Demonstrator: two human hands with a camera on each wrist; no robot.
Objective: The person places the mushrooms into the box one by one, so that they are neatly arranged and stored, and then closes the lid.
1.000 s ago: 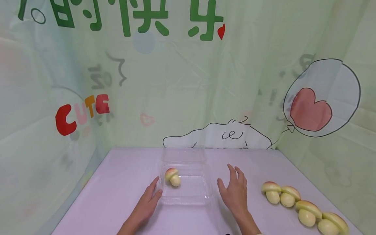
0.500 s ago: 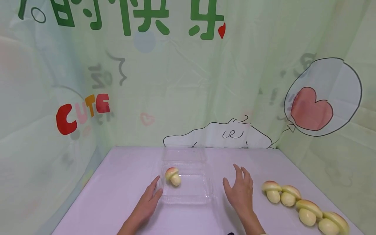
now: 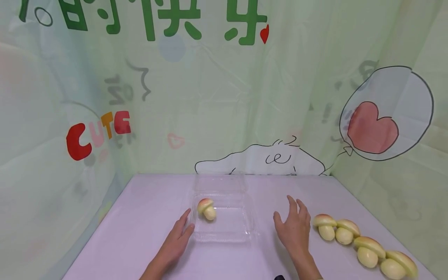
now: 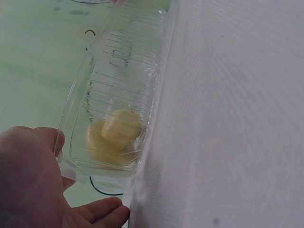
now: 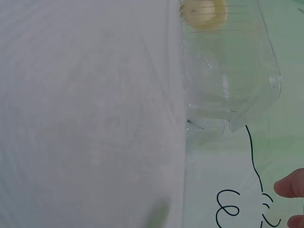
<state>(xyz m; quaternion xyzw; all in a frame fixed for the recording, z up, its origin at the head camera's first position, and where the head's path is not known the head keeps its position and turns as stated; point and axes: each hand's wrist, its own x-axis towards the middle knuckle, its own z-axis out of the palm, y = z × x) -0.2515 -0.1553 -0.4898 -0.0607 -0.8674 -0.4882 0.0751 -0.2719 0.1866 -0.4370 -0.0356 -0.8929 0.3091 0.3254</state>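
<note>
Lilac table (image 3: pixel 140 217) — left hand (image 3: pixel 175 243) flat against clear box (image 3: pixel 224 223); right hand (image 3: pixel 295 229) hovering, fingers spread, empty.

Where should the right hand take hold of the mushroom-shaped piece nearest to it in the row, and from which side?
Best by its pale round stem, pinched from above. The piece lies on its side on the table, and its cap is a sloping dome, probably harder to pinch. Its neighbour sits close on the far side, so the right hand, open and just beside it, should approach from its own side.
</note>
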